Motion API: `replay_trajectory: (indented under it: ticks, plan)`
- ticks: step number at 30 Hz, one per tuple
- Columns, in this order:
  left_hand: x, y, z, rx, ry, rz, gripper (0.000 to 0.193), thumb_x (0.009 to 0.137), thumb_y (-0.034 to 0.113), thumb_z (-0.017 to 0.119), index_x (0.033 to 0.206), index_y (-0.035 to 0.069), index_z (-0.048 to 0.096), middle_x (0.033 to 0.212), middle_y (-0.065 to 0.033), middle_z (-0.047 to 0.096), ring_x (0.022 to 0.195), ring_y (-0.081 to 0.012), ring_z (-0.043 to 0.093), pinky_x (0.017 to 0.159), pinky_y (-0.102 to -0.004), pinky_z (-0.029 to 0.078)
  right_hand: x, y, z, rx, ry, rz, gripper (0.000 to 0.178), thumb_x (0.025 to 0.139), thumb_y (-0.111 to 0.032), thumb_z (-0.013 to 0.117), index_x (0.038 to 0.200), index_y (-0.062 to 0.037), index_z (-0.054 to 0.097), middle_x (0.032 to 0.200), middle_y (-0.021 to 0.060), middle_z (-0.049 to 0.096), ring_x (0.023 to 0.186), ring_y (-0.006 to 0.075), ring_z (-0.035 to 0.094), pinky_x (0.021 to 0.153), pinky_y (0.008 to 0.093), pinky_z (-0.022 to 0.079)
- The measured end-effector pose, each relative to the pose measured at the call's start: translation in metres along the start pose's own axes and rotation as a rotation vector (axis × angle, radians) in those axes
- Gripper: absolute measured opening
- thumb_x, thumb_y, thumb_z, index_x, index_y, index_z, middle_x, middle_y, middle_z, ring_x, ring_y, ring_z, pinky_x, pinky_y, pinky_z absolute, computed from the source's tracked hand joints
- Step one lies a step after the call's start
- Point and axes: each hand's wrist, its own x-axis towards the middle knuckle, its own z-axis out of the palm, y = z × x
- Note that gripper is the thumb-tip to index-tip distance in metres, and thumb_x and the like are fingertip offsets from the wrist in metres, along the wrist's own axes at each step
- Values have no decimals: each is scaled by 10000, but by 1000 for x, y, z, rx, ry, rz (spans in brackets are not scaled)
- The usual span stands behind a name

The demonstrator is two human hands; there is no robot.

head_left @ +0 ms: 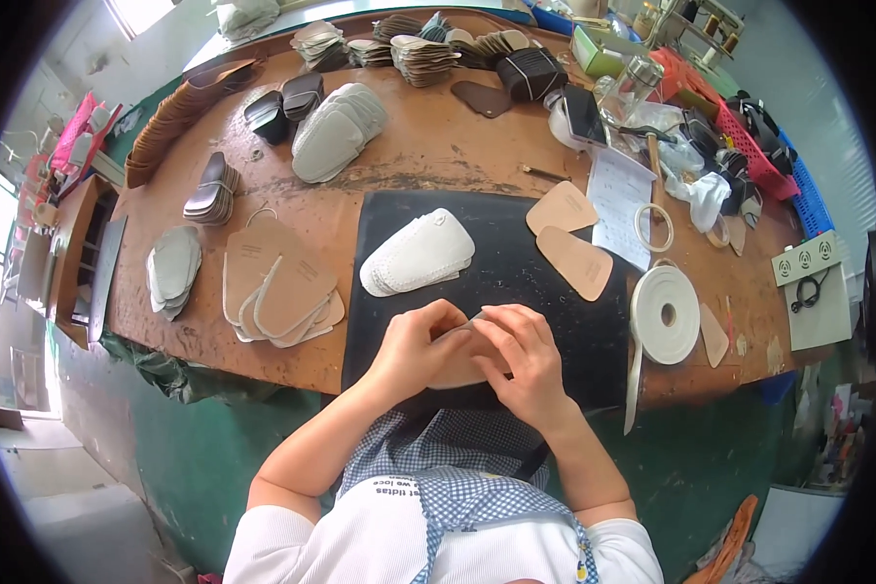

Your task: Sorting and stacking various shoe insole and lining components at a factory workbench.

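- Got fanned tan pieces (263, 255) on the table (414, 127), left side
- Got a white stack (419, 255) on the black mat (506, 248)
- Pinching a tan panel (453, 370) in the left hand (414, 341), over the mat's near edge
- Also gripping it with the right hand (528, 365)
- Seeing 2 loose tan pieces (576, 265), mat's far right
- Got a white roll (652, 331) right of that

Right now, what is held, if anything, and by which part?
A flat tan piece, held near its far edge by the left hand and right hand; exact grip partly hidden.
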Motion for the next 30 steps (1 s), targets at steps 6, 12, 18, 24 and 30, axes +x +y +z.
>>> replay_trajectory:
  ticks: [6,12,18,24,30]
  plan:
    - [-3,-1,-11,-456,-70,-88,225,974,85,702,1155,-49,688,923,-36,741,863,-61,680,783,-211,542,11,5,-9,-19,-37,-140,436,768,-57,773,1202,-73,729,1305,98,623,1230,309,563,1039,486,472]
    - [1,0,-17,-500,-170,-196,326,958,83,723,1245,-58,658,925,-54,759,867,-63,688,796,-219,544,12,12,-12,18,-66,-198,417,772,-53,780,1185,-89,742,1306,99,621,1241,309,556,1048,476,479]
    - [2,1,-18,-479,-148,-177,322,959,86,723,1238,-58,653,950,-51,758,882,-72,691,799,-228,547,15,15,-12,-53,-68,-265,385,779,-81,792,1162,-100,757,1312,102,626,1235,298,578,1060,479,482]
    - [-11,-4,-30,-290,112,-60,187,958,30,677,1130,-31,718,926,-23,727,871,-74,677,768,-224,546,15,6,-16,171,-19,-286,117,829,-18,752,909,-62,679,1035,62,751,1083,265,711,1072,457,483]
    - [-18,-23,-127,170,673,-277,225,894,54,738,1115,9,726,957,-44,727,843,-106,649,711,-257,513,5,17,-32,355,103,-129,205,791,101,704,937,-38,664,904,104,742,846,262,744,817,388,596]
